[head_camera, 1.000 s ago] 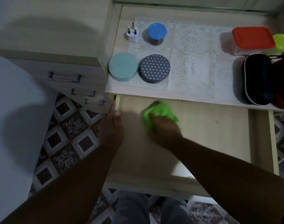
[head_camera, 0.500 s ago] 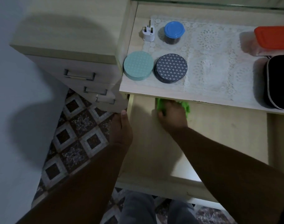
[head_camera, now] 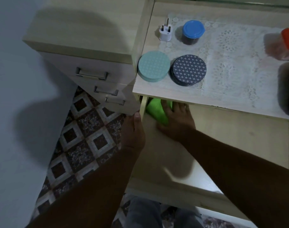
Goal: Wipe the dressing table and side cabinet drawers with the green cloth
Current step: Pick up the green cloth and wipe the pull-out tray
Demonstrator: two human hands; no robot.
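Note:
The dressing table's drawer (head_camera: 239, 137) is pulled out below the tabletop (head_camera: 157, 89). A green cloth (head_camera: 154, 109) lies bunched in the drawer's far left corner, partly under the tabletop edge. My right hand (head_camera: 175, 119) presses on the cloth, fingers spread over it. My left hand (head_camera: 134, 129) rests against the outside of the drawer's left wall, thumb along its top edge. The side cabinet (head_camera: 84, 46) with three handled drawers (head_camera: 91, 74) stands to the left, all closed.
On the lace mat (head_camera: 231, 66) sit a teal round tin (head_camera: 154, 68), a dark patterned tin (head_camera: 189, 69), a blue-lidded jar (head_camera: 193, 32), a white plug (head_camera: 165, 32), an orange-lidded box (head_camera: 288, 41) and a black case (head_camera: 288, 89). Patterned floor tiles (head_camera: 84, 137) lie below left.
My right hand has pushed the green cloth from the drawer's middle to its far left corner under the tabletop. My left hand stayed on the drawer's left wall. The camera view shifted left.

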